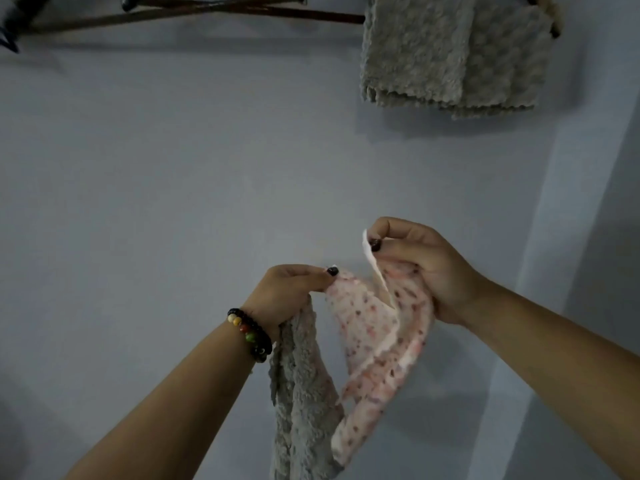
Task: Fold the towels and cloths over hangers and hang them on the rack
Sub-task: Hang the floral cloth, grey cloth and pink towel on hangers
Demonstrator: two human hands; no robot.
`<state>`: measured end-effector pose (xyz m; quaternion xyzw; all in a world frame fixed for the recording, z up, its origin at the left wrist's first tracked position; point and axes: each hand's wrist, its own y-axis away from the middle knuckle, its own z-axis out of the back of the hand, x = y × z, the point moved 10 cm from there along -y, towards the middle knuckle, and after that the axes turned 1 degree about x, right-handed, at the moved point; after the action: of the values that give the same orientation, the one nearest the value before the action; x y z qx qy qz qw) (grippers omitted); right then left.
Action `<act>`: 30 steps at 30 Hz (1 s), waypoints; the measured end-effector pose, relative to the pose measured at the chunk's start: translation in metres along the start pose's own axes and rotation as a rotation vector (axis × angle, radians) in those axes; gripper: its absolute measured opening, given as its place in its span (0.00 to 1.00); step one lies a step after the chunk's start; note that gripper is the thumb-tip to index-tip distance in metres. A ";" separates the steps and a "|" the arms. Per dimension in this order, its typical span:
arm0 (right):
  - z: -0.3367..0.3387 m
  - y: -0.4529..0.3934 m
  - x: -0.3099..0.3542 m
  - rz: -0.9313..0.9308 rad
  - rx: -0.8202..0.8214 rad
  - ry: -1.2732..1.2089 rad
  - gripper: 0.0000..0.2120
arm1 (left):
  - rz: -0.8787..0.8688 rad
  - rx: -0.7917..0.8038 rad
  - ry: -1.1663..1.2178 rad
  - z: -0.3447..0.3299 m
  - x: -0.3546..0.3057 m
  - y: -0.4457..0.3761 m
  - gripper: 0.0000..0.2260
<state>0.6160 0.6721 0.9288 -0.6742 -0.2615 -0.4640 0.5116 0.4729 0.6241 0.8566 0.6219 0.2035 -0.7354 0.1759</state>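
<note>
Sorting out the pink spotted cloth (377, 327) looks like the step in hand: it is being opened up and found by its edges, well below the rack (194, 10) and a little left of the grey towels (450, 53) already draped and hanging at the rack's right end. The right hand (412, 268) pinches an upper corner of the pink spotted cloth between thumb and forefinger, with the rest of its fingers curled round bunched fabric below that corner. The left hand (294, 289), with a beaded bracelet (251, 334) on its wrist, pinches another edge of the same cloth at its thumb tip, and a grey fleecy cloth (298, 403) hangs down from under its palm, so it seems to be gripping both at once. The pink cloth droops between and beneath the two hands in a loose twisted fold, its lower end beside the grey fleecy cloth. No free hanger shows anywhere below the rack. My judgement is that the next move calls for drawing the two hands apart to spread the pink cloth flat, then finding a hanger to fold it over; the extra grey cloth in the left hand may get in the way and probably wants setting aside or handling in turn.
</note>
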 end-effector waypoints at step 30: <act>0.004 -0.007 -0.003 0.105 -0.142 0.781 0.07 | -0.249 0.099 0.051 0.000 -0.033 0.046 0.11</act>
<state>0.6108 0.6785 0.9294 -0.4932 0.0201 -0.6756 0.5476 0.5018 0.5847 0.8850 0.6183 0.2472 -0.7446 0.0469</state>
